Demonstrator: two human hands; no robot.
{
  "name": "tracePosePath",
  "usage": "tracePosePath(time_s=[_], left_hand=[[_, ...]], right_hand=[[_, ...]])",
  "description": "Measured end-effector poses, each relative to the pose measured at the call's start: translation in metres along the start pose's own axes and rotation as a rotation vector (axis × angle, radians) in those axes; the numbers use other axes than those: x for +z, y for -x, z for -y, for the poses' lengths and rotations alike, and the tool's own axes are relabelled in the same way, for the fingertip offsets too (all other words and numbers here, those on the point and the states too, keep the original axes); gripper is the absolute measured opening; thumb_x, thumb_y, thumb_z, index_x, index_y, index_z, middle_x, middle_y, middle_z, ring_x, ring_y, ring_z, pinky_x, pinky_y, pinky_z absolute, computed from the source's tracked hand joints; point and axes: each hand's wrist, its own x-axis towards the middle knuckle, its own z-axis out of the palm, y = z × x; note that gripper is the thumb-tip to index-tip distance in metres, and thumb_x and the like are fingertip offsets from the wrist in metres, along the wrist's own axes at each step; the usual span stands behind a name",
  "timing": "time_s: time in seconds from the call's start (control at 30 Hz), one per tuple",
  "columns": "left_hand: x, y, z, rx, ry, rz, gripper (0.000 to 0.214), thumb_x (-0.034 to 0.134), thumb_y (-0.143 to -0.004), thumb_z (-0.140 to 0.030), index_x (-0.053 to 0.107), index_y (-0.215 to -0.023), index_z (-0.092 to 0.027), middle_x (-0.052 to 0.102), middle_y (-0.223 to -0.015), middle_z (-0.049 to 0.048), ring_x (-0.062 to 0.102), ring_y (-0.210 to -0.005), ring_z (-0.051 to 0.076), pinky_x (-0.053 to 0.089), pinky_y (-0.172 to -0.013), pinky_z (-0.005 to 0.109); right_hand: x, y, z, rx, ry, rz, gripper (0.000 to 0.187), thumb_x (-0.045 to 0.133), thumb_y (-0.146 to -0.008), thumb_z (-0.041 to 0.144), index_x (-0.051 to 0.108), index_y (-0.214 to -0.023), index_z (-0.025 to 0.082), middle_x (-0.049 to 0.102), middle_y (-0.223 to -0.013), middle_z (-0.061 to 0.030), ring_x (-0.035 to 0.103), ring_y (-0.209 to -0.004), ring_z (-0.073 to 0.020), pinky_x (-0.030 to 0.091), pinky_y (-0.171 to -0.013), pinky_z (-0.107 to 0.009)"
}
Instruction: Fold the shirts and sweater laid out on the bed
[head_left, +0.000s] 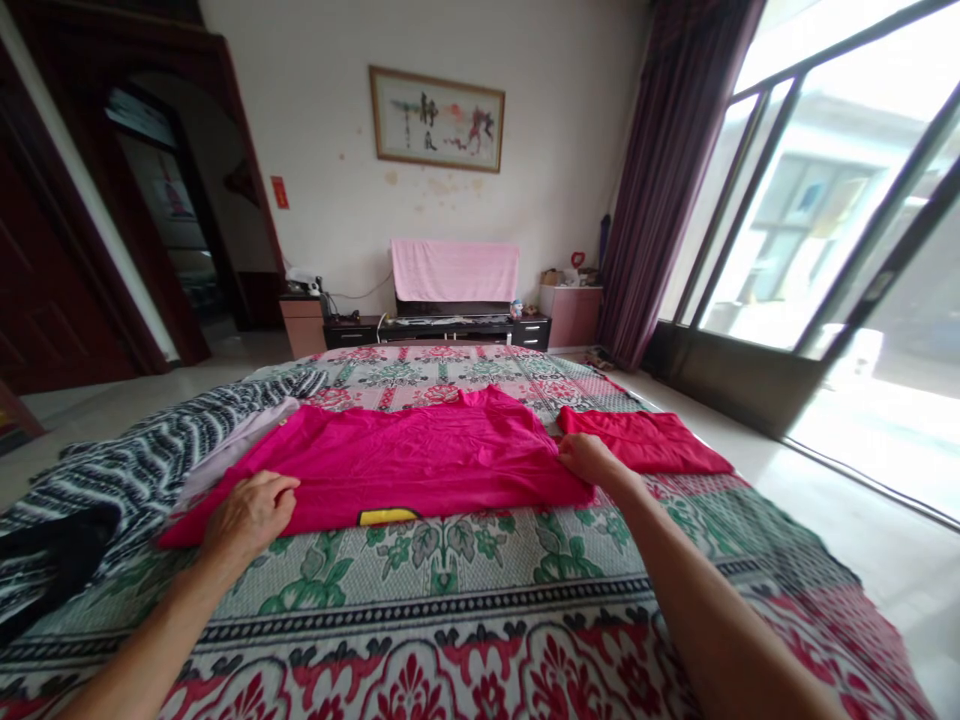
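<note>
A bright pink shirt [420, 460] lies spread across a bed covered with a patterned floral bedspread [465, 580]. A yellow patch shows at its near edge. My left hand [251, 510] rests on the shirt's left edge, fingers curled and pinching the cloth. My right hand [589, 458] grips the shirt's right edge, fingers closed on the fabric. Just right of that hand lies a folded red garment [645, 440].
A black-and-white striped blanket [150, 450] is heaped on the bed's left, with a pale garment [232, 450] by it. Beyond the bed stands a low dark TV cabinet [450, 328] under a pink cloth. Large glass doors [840, 230] and a curtain are on the right.
</note>
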Motion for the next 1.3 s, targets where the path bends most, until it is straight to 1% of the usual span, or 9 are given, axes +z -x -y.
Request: tracePosePath(time_s=[0.17, 0.23, 0.47, 0.63, 0.9, 1.03, 1.13, 1.2, 1.3], left_hand=[[0.000, 0.000, 0.000, 0.024, -0.016, 0.012, 0.035, 0.040, -0.077, -0.030, 0.073, -0.087, -0.021, 0.069, -0.095, 0.0068, 0.063, -0.089, 0.022, 0.048, -0.086, 0.032], [0.001, 0.000, 0.001, 0.035, -0.018, 0.017, 0.036, 0.040, -0.078, -0.030, 0.072, -0.088, -0.021, 0.069, -0.095, 0.0069, 0.062, -0.089, 0.022, 0.047, -0.087, 0.033], [0.002, -0.001, 0.004, 0.056, -0.029, 0.005, 0.035, 0.040, -0.077, -0.030, 0.072, -0.088, -0.021, 0.069, -0.093, 0.0073, 0.063, -0.085, 0.022, 0.046, -0.090, 0.035], [-0.001, -0.001, 0.002, 0.050, -0.030, 0.022, 0.037, 0.039, -0.077, -0.029, 0.072, -0.089, -0.020, 0.069, -0.095, 0.0083, 0.063, -0.086, 0.023, 0.046, -0.088, 0.035], [-0.001, -0.001, 0.000, 0.038, -0.036, 0.025, 0.036, 0.039, -0.077, -0.030, 0.072, -0.089, -0.021, 0.069, -0.095, 0.0076, 0.063, -0.086, 0.022, 0.047, -0.088, 0.035], [-0.001, 0.000, 0.001, 0.040, -0.020, 0.018, 0.037, 0.039, -0.078, -0.029, 0.072, -0.090, -0.019, 0.068, -0.094, 0.0091, 0.063, -0.086, 0.023, 0.048, -0.087, 0.037], [-0.001, 0.000, 0.001, 0.048, -0.002, 0.020, 0.036, 0.039, -0.078, -0.028, 0.072, -0.089, -0.019, 0.068, -0.093, 0.0097, 0.064, -0.087, 0.023, 0.048, -0.088, 0.037], [-0.001, -0.001, 0.001, 0.048, 0.005, 0.025, 0.036, 0.039, -0.078, -0.028, 0.072, -0.088, -0.019, 0.068, -0.093, 0.0094, 0.064, -0.087, 0.023, 0.047, -0.090, 0.038], [0.000, -0.001, 0.002, 0.047, 0.016, 0.034, 0.035, 0.040, -0.077, -0.029, 0.072, -0.088, -0.020, 0.069, -0.093, 0.0088, 0.064, -0.087, 0.023, 0.047, -0.091, 0.038]], right_hand=[[-0.014, 0.008, 0.010, 0.017, 0.040, -0.043, 0.018, 0.052, -0.079, 0.023, 0.069, -0.078, 0.017, 0.068, -0.079, -0.0093, 0.061, -0.075, -0.0183, 0.034, -0.058, -0.025], [-0.024, 0.012, 0.012, -0.002, 0.022, 0.009, 0.021, 0.051, -0.079, 0.025, 0.067, -0.069, 0.016, 0.066, -0.071, -0.0081, 0.060, -0.068, -0.0165, 0.034, -0.056, -0.025], [-0.051, 0.023, 0.001, 0.032, -0.155, 0.532, 0.038, 0.063, -0.070, 0.048, 0.060, -0.051, 0.015, 0.059, -0.051, -0.0048, 0.054, -0.046, -0.0133, 0.044, -0.050, -0.027], [-0.052, 0.025, 0.000, 0.024, -0.166, 0.640, 0.030, 0.068, -0.064, 0.041, 0.061, -0.050, 0.016, 0.059, -0.049, -0.0025, 0.052, -0.045, -0.0118, 0.044, -0.049, -0.025], [-0.046, 0.021, -0.010, -0.042, -0.237, 0.474, 0.015, 0.058, -0.069, 0.022, 0.059, -0.055, 0.017, 0.064, -0.056, -0.0018, 0.056, -0.050, -0.0110, 0.042, -0.048, -0.020], [-0.045, 0.021, -0.014, -0.086, -0.238, 0.527, 0.012, 0.055, -0.065, 0.017, 0.058, -0.053, 0.018, 0.061, -0.051, 0.0012, 0.053, -0.046, -0.0101, 0.040, -0.046, -0.020], [-0.046, 0.021, -0.015, -0.014, -0.245, 0.592, 0.011, 0.054, -0.064, 0.016, 0.063, -0.059, 0.017, 0.063, -0.055, -0.0014, 0.054, -0.048, -0.0119, 0.041, -0.047, -0.022], [-0.046, 0.019, -0.012, 0.011, -0.175, 0.457, 0.014, 0.053, -0.066, 0.015, 0.066, -0.060, 0.016, 0.063, -0.055, -0.0039, 0.054, -0.048, -0.0123, 0.039, -0.047, -0.023], [-0.038, 0.014, 0.000, -0.036, -0.075, 0.099, 0.018, 0.051, -0.071, 0.015, 0.068, -0.064, 0.014, 0.063, -0.057, -0.0053, 0.054, -0.053, -0.0120, 0.036, -0.051, -0.022]])
